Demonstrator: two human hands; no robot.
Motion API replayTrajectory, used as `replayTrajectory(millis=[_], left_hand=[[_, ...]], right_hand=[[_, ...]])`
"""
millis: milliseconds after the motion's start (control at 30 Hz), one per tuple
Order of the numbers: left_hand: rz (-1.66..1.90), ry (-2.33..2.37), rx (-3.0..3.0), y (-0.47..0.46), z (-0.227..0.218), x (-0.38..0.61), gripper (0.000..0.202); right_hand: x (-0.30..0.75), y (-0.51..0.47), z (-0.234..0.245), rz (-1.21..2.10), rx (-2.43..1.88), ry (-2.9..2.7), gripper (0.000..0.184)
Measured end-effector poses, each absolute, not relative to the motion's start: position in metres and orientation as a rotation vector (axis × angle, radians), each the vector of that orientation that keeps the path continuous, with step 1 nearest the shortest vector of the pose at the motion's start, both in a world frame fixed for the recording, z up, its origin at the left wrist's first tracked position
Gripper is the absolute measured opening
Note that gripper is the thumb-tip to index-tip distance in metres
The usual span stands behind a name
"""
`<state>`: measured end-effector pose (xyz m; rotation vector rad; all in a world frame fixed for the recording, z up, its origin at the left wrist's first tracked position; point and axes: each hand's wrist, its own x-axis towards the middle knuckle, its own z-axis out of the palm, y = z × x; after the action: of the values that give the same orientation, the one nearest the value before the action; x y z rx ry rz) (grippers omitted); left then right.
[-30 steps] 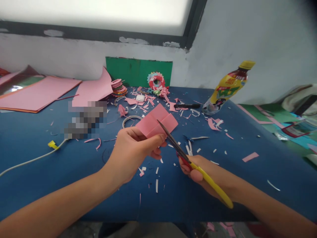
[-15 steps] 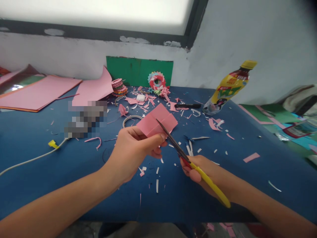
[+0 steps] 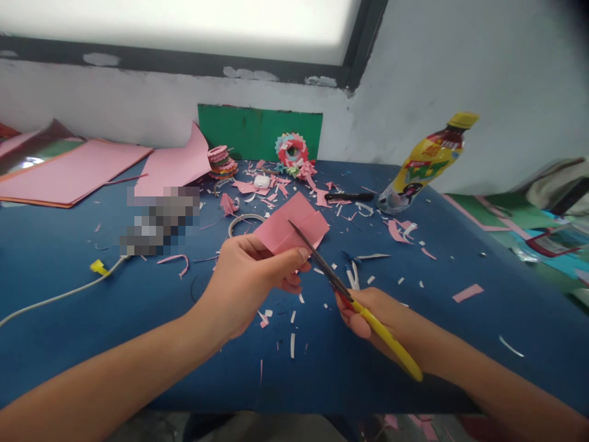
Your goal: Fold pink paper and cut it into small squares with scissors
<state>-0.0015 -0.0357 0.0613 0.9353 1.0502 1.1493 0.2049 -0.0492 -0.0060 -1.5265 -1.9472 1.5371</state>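
Observation:
My left hand (image 3: 251,279) pinches a folded pink paper (image 3: 294,224) by its lower edge, holding it above the blue table (image 3: 92,294). My right hand (image 3: 375,316) grips yellow-handled scissors (image 3: 354,301). Their dark blades point up and left, and the tips lie across the pink paper close to my left thumb.
Paper scraps litter the table. Pink sheets (image 3: 69,175) lie at the back left, a green card (image 3: 260,132) and a paper wreath (image 3: 291,150) by the wall. A yellow bottle (image 3: 426,162) leans at the right. A black pen (image 3: 347,197), a tape ring (image 3: 242,222) and a white cable (image 3: 50,299) lie about.
The scissors have slid a little further up and left into the pink paper, and my right hand has shifted slightly. My left hand keeps its hold.

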Motion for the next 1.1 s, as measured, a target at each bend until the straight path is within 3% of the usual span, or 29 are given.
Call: replayTrajectory(millis=[200,700,900,1100], left_hand=[[1.122,1.042,0.991,-0.035,0.061,-0.004,0.009],[1.231,1.09,1.236,-0.02,0.062,-0.016,0.015],[1.337,1.124,1.195,-0.017,0.063,-0.018,0.013],[1.288,1.054,1.047,-0.013,0.063,-0.02,0.014]], right_hand=[[0.205,-0.047,0.002,1.534,-1.528,-1.921,0.016],[0.213,-0.034,0.015,1.417,-1.566,-2.008,0.016],[0.217,-0.027,0.019,1.301,-1.576,-2.077,0.027],[0.218,-0.025,0.022,1.364,-1.535,-2.141,0.02]])
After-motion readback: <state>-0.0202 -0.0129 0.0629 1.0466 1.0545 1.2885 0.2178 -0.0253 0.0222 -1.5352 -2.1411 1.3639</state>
